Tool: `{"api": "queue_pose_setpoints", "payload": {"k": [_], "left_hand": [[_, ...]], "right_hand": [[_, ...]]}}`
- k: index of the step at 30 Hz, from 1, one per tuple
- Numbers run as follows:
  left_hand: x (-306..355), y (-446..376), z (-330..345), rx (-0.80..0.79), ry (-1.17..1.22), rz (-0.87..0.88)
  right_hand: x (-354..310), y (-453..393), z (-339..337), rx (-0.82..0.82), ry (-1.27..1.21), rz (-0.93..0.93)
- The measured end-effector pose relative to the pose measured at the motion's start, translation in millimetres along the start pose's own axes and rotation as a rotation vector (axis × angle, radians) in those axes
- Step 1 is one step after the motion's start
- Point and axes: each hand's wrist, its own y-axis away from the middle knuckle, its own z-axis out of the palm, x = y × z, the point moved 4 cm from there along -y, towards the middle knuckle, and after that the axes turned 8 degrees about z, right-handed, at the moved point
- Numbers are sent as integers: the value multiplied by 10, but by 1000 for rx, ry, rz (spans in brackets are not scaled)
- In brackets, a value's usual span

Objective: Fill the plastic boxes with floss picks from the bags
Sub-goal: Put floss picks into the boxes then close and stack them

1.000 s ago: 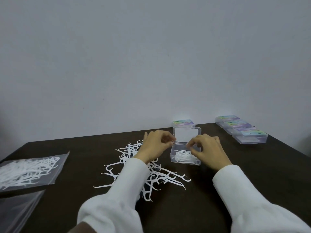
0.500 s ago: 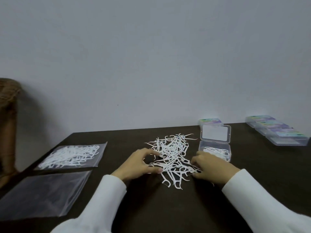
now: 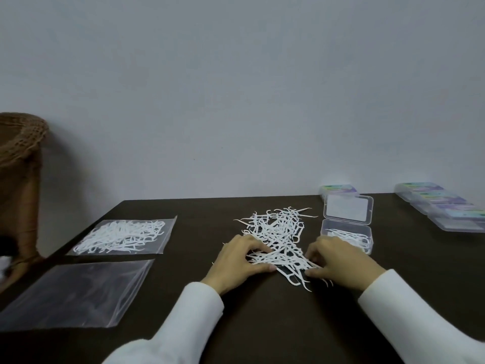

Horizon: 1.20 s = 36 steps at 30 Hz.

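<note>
My hands have left the open box (image 3: 346, 236) and dropped to the loose picks (image 3: 278, 237). Left hand (image 3: 240, 261) and right hand (image 3: 338, 261) fingers curl, pinching the pile's near edge together. Next batch coming; box only partly filled.

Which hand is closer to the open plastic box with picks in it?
Right. The right hand lies just in front of the open plastic box, nearly touching it; the left hand is across the loose pile of floss picks.

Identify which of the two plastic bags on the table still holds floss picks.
The farther bag, by the table's left edge, is packed with white floss picks. The nearer bag lies flat and looks empty.
</note>
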Motion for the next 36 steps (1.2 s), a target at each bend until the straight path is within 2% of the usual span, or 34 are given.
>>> {"api": "queue_pose_setpoints", "payload": {"k": [3,8,13,19,24,30,33,36], "left_hand": [[25,3,-9,24,46,16],[7,-12,-83,-95,26,-3],[41,-34,-96,-22,-20,40],[44,-45,-102,80,17,23],[83,-27,-159,230,227,-55],[161,-108,-259,307,370,-87],[213,-205,-288,324,415,-59],[274,-347,-280,323,507,-36]], "right_hand": [[-38,5,10,72,-27,33],[33,29,-37,94,115,131],[-79,17,26,120,100,65],[53,-39,28,47,-56,74],[135,-79,-54,-21,-266,67],[357,-69,-301,83,-456,106],[475,-21,-442,189,-495,118],[616,-13,-512,224,-517,152]]}}
